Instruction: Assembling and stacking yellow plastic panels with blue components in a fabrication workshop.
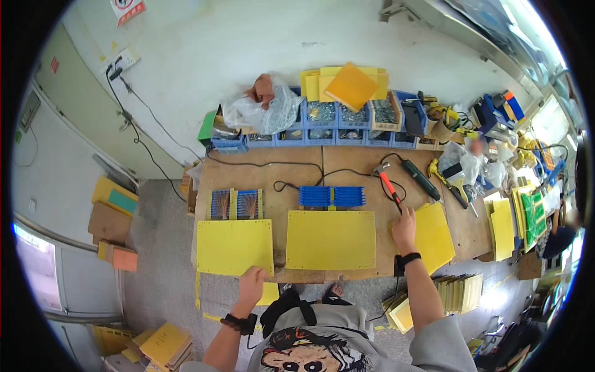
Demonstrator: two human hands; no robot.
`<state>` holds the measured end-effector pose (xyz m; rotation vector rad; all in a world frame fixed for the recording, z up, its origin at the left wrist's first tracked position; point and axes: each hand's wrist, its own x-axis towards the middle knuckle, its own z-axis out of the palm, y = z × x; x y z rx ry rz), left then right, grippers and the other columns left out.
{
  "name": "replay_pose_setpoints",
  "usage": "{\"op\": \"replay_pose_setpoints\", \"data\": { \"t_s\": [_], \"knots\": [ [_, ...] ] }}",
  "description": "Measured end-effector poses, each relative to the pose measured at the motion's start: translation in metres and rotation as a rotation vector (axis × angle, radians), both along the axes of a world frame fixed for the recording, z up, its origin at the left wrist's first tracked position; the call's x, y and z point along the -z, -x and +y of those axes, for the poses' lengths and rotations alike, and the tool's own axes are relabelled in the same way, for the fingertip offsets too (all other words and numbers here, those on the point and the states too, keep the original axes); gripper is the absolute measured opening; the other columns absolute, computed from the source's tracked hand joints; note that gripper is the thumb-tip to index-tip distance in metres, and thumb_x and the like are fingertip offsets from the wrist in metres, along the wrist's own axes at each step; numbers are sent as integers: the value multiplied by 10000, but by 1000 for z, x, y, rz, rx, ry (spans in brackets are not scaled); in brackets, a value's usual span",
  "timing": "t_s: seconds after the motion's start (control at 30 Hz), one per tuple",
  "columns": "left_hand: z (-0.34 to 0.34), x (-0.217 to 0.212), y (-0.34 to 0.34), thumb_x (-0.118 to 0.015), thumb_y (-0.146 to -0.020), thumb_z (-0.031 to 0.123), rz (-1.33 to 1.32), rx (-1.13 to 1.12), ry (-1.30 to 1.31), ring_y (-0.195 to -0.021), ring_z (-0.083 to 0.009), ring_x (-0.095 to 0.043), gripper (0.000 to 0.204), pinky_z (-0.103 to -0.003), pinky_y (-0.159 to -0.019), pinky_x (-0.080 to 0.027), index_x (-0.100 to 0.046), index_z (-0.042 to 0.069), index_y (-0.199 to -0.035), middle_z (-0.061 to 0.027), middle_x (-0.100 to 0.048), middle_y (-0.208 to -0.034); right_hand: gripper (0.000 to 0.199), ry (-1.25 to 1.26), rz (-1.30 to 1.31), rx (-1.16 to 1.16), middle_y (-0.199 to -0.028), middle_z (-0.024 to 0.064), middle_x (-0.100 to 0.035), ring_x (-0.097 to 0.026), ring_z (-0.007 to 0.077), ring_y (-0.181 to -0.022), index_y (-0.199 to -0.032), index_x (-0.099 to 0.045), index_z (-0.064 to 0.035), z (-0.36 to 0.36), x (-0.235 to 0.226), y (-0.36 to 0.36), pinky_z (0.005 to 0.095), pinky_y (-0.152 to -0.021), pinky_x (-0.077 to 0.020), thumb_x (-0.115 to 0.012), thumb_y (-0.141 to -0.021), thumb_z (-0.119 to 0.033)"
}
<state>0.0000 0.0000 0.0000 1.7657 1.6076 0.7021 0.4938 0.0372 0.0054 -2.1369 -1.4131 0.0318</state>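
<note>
My right hand (405, 231) is closed around the lower end of a hammer (388, 185) with a red and black handle; its head points away from me. Partly under that hand lies a stack of yellow sheets (436, 235). My left hand (251, 285) is curled at the lower right corner of a yellow board (234, 247) with small holes along its edges; what its fingers hold, if anything, is hidden. Between my hands lies a second yellow board (331, 240). Beyond the boards are blue slotted pieces (332, 196) and a similar rack with brown strands (237, 204).
Blue bins (321, 113) of small metal parts line the back of the wooden table (279, 170). A corded dark green tool (421, 180) lies right of the hammer, its cable crossing the table. Further right are a brush (455, 180), plastic bags (474, 164) and more yellow sheets (501, 226).
</note>
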Motion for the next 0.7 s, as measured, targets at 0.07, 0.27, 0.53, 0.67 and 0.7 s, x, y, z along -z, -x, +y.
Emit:
{"op": "replay_pose_setpoints", "data": {
  "t_s": [0.07, 0.27, 0.53, 0.67, 0.7],
  "knots": [
    [-23, -4, 4, -541, -973, 243, -53, -93, 70, -758, -318, -665, 300, -380, -679, -510, -621, -13, -840, -163, -669, -788, 205, -44, 3, -41, -1045, 236, -614, -588, 424, -967, -1053, -625, -34, -34, 2, -3, 481, -813, -485, -560, -858, -29],
    [-52, 20, 88, -521, -977, 218, -39, -373, 350, -706, -283, -648, 293, -388, -615, -477, -625, -10, -826, -157, -647, -731, 222, 300, 433, -75, -782, 203, -628, -629, 417, -758, -1067, -642, -1, -102, 39, 74, 479, -668, -509, -535, -941, -148],
    [42, 25, 191, -511, -983, 186, 63, -609, -336, -801, -309, -651, 249, -374, -712, -498, -659, -15, -984, -187, -663, -833, 229, 134, 32, -76, -830, 145, -634, -619, 332, -736, -1107, -639, -34, -22, 11, 153, 396, -633, -507, -520, -930, -119],
    [122, 63, 228, -477, -1010, 282, 72, -373, 169, -881, -354, -659, 366, -414, -799, -505, -647, -25, -1110, -239, -664, -909, 362, 413, 177, -645, -1093, 202, -633, -623, 370, -997, -1217, -562, -16, 3, 10, 319, 462, -874, -509, -586, -921, -223],
    [124, 73, 233, -477, -1010, 282, 70, -367, 170, -881, -354, -659, 366, -414, -799, -505, -647, -25, -1110, -239, -664, -909, 536, 435, 345, -643, -1245, 273, -552, -568, 415, -1137, -1308, -452, 50, 15, -24, 364, 489, -994, -455, -612, -902, -259]
  ]
}}
